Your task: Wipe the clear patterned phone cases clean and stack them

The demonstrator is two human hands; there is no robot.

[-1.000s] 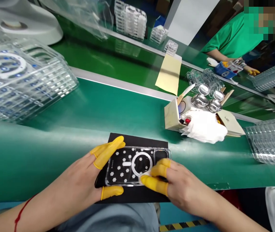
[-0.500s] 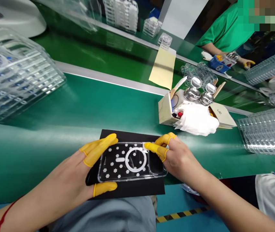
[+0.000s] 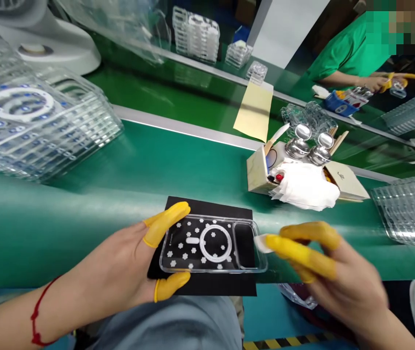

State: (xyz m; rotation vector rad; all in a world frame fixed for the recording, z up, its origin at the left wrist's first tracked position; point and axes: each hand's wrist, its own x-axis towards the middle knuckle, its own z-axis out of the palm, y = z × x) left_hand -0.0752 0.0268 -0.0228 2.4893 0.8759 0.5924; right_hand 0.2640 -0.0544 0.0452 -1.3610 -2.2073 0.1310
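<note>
At the green desk's (image 3: 178, 160) near edge, over a black sheet (image 3: 225, 285), your left grip (image 3: 132, 257) holds a clear, flower-dotted phone case (image 3: 213, 244) between thumb and fingers, partly hiding its left end. Your right grip (image 3: 338, 272), blurred, pinches a white wipe (image 3: 261, 244) by its right end. Far right, a person (image 3: 353, 53) in green is cut off. The case's tiny lettering is unreadable.

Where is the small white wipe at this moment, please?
In the head view, the small white wipe is pinched in the right hand, at the right end of the clear phone case.
</note>
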